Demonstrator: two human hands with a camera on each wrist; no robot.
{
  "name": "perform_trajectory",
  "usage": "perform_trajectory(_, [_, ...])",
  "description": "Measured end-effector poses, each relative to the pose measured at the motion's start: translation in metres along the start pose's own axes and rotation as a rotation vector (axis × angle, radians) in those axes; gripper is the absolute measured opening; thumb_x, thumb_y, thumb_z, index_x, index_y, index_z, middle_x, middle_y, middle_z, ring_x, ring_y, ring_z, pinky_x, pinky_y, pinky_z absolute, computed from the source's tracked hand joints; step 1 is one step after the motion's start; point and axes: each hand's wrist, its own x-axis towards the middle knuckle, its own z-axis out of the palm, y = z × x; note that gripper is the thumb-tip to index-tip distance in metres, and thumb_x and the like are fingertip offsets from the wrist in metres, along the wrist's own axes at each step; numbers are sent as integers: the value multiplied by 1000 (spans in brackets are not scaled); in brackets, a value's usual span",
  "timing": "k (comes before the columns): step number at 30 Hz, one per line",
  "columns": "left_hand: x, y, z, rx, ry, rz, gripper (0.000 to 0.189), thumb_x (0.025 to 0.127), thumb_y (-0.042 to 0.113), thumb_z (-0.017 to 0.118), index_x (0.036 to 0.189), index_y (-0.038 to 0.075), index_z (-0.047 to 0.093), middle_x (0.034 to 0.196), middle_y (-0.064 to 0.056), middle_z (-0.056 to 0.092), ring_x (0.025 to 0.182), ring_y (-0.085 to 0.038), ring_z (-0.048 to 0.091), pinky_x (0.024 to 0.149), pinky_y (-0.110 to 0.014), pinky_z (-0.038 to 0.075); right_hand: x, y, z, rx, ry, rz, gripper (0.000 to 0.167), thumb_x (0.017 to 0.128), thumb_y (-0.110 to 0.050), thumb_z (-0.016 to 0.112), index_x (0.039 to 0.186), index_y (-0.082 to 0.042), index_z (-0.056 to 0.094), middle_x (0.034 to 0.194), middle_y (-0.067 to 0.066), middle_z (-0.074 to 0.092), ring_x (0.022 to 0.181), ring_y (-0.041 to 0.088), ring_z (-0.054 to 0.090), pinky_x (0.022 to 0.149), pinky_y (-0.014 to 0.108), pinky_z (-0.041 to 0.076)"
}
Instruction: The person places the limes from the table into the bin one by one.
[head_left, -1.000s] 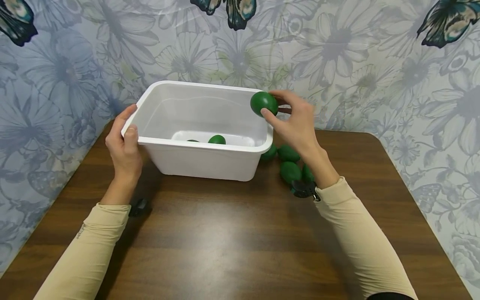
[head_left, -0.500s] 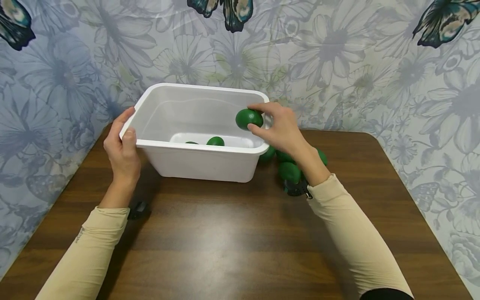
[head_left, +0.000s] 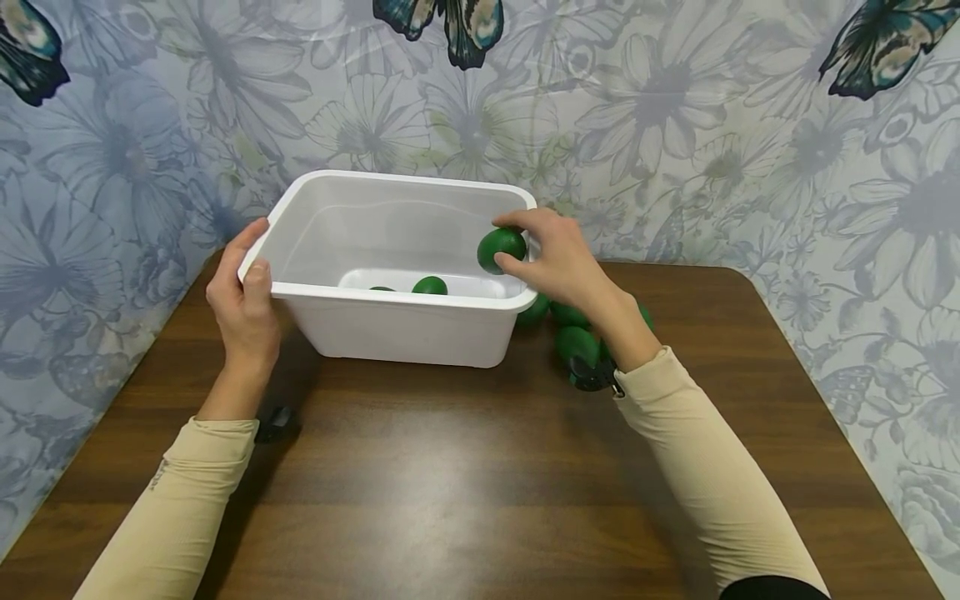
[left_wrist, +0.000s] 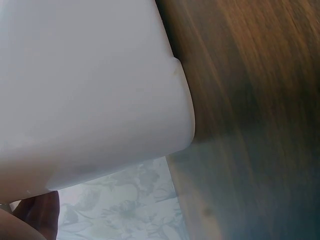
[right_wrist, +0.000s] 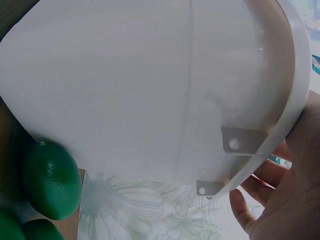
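You've swung a green fruit inside the tub, right grip pinching it, left grip holding the left rim; two fruits inside, others on the tabletop.

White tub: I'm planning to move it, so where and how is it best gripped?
Probably take the white tub by the rim at its short ends, one hand coming from each side: the rim juts out over walls that taper downward, giving an edge to hook under. The left hand grips the left end; the right hand holds a green fruit.
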Motion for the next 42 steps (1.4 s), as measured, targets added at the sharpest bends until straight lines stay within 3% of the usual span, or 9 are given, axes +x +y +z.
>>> perform_trajectory(9, [-4,2,-2,18,3,5,57,89,39,52,135,12,73,133,-11,73,110,-16,69,88,-20,51,-5,3,3,27,65,-57,32,98,-17,69,128,-7,74,128,11,74,119,30,64,99,47,49])
perform_trajectory(14, [-5,3,-3,13,7,5,57,90,39,52,135,12,73,134,-12,72,111,-18,69,88,-21,51,-11,8,2,72,165,-68,33,100,-16,68,131,-6,71,132,11,72,121,32,61,100,47,49])
perform_trajectory(22, [-6,4,-4,14,13,8,58,90,41,52,136,12,73,134,-15,72,111,-19,69,88,-21,51,-23,18,-5,127,337,-57,34,101,-18,68,133,-7,71,134,9,71,124,24,64,102,42,54])
perform_trajectory(30, [-8,8,-4,16,13,8,57,91,40,52,136,11,72,134,-15,71,112,-20,69,88,-21,52,-40,32,-12,117,347,-30,33,100,-16,69,132,-6,71,131,10,71,120,26,65,100,43,55])
perform_trajectory(42, [-10,14,-2,14,22,18,57,90,40,53,134,11,73,132,-14,72,110,-19,69,88,-21,51,-75,67,-24,90,327,75,33,100,-11,69,133,-6,70,131,13,71,121,31,65,101,50,54])
